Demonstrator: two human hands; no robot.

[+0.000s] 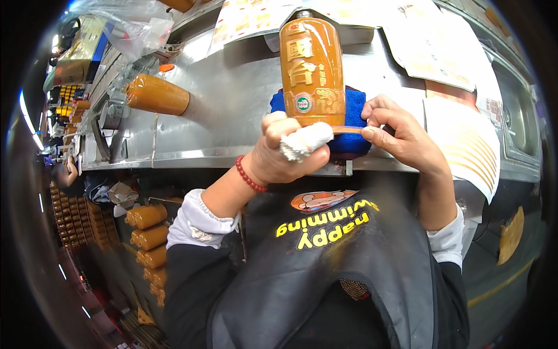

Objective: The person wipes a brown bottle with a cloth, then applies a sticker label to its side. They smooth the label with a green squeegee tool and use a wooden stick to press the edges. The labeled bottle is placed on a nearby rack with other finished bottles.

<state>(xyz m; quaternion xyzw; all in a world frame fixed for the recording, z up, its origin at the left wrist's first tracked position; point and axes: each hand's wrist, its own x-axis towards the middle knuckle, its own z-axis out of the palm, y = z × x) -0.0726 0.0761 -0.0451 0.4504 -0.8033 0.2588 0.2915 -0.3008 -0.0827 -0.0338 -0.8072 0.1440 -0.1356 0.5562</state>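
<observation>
An amber bottle (pixel 313 64) with raised gold characters lies on a folded blue cloth (pixel 356 102) at the bench's front edge, its neck away from me. My left hand (pixel 279 157), with a red bead bracelet on the wrist, is closed on a small roll of white cloth (pixel 307 141) by the bottle's base. A thin gold strip (pixel 347 130) runs from beside that roll along the base to my right hand (pixel 401 131). The thumb and forefinger of that hand pinch the strip's free end. Where the strip meets the bottle is partly hidden by the white cloth.
Another amber bottle (pixel 157 95) lies on the steel bench (pixel 232 99) at left. A sheet with gold strips (pixel 474 148) hangs over the edge at right, near a sink (pixel 520 125). Printed sheets (pixel 430 41) lie at the back. Several bottles (pixel 148 216) stand low at left.
</observation>
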